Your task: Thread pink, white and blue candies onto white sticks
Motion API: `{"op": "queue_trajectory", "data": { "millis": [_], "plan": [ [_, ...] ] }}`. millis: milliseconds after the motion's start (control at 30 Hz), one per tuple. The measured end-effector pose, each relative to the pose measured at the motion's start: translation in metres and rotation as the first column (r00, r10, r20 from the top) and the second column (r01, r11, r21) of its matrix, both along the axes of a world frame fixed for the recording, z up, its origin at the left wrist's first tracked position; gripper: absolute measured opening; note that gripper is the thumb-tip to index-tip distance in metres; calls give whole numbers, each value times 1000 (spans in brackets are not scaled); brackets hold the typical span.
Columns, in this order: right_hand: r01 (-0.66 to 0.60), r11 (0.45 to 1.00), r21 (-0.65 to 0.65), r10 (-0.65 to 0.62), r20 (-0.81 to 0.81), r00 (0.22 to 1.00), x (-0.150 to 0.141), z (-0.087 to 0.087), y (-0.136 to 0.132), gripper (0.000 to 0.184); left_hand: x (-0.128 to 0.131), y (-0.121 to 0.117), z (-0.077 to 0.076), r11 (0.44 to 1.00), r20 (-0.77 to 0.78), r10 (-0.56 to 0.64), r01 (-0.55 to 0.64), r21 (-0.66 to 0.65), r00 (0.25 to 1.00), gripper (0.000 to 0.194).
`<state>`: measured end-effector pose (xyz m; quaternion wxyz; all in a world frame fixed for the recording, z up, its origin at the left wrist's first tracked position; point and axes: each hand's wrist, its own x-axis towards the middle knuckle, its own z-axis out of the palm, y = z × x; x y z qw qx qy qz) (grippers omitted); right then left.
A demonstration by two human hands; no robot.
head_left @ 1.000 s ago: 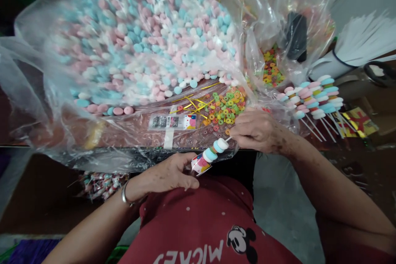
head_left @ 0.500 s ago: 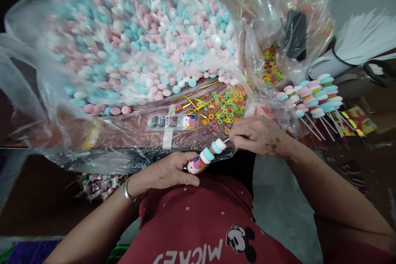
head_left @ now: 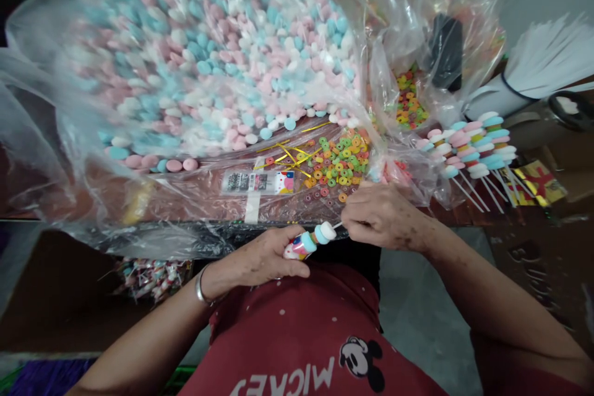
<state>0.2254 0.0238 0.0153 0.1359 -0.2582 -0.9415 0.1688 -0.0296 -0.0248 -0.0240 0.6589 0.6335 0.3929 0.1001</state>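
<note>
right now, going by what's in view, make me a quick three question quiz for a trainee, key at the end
1. Which hand holds the printed wrapper?

2. True or false: on the skewer between the hands, the end piece nearest the right hand is white.

3. Which of these do the gold strips lie closest to?
A) the metal bracelet
B) the ring-shaped pieces
C) the red top

Key: 1. The left hand. 2. True. 3. B.
</note>
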Motion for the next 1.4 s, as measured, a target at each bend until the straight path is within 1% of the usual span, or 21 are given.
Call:
{"op": "queue_trajectory", "data": {
  "millis": [33, 100, 200, 300, 367, 400, 500, 567, 600, 700, 733, 800, 900, 1033, 1100, 1167, 1267, 1400],
  "plan": [
    [-11, 1000, -1, 11, -10, 1000, -4, -5, -2, 29, 2, 0, 0, 999, -16, -17, 17, 28, 1000, 32],
    [-30, 999, 27, 31, -41, 999, -11, -16, -5, 31, 6, -1, 0, 999, -35, -21, 23, 42, 999, 31],
    [-40, 996, 77, 46, -73, 996, -16, -25, -6, 31, 14, -4, -2, 999, -26, 39, -40, -24, 999, 35],
    [-61, 995, 83, 68, -84, 994, -13, -21, -1, 31, 16, -3, 1, 987, 51, 123, -117, -106, 991, 49],
    [-67, 995, 71, 72, -77, 994, -8, -14, 4, 31, 12, -3, 4, 983, 68, 140, -131, -126, 988, 58],
    [-62, 996, 66, 67, -66, 996, -6, -11, 6, 32, 9, -3, 5, 984, 51, 130, -122, -133, 990, 58],
    [-55, 997, 51, 56, -25, 998, -2, -2, 12, 32, 0, -4, 4, 978, -28, 51, -55, -201, 998, 45],
    [-69, 997, 35, 68, 7, 998, -1, 2, 14, 31, -4, -5, 1, 970, -35, 10, -18, -241, 999, 40],
    [-78, 997, 29, 78, 21, 997, -1, 3, 15, 31, -6, -5, -1, 972, -28, 1, -8, -235, 1000, 39],
    [-94, 994, 47, 93, 38, 995, -2, 7, 18, 31, -8, -4, -3, 989, -14, 0, -2, -146, 1000, 39],
    [-100, 993, 63, 98, 34, 995, -3, 7, 18, 31, -8, -3, -3, 990, -14, 8, -10, -139, 1000, 39],
    [-112, 989, 94, 110, 21, 994, -6, 6, 16, 32, -6, -3, -1, 982, -12, 29, -31, -187, 1000, 40],
    [-115, 989, 97, 116, -3, 993, -13, -2, 10, 32, 0, -3, 1, 968, -8, 63, -63, -241, 998, 38],
    [-111, 992, 59, 112, -15, 994, -25, -16, 3, 31, 13, -3, 0, 978, -17, 61, -63, -197, 998, 35],
    [-116, 991, 63, 117, -8, 993, -27, -19, 4, 31, 18, -3, -2, 979, 5, 70, -68, -193, 998, 35],
    [-120, 990, 69, 120, 2, 993, -25, -17, 6, 31, 19, -3, -4, 975, 21, 90, -84, -208, 996, 36],
    [-106, 994, 41, 105, 26, 994, -18, -11, 13, 31, 15, -4, -4, 963, 6, 120, -115, -244, 993, 40],
    [-75, 997, 13, 75, 44, 996, -14, -9, 17, 31, 9, -4, -3, 963, -27, 86, -90, -256, 996, 37]
  ]
}}
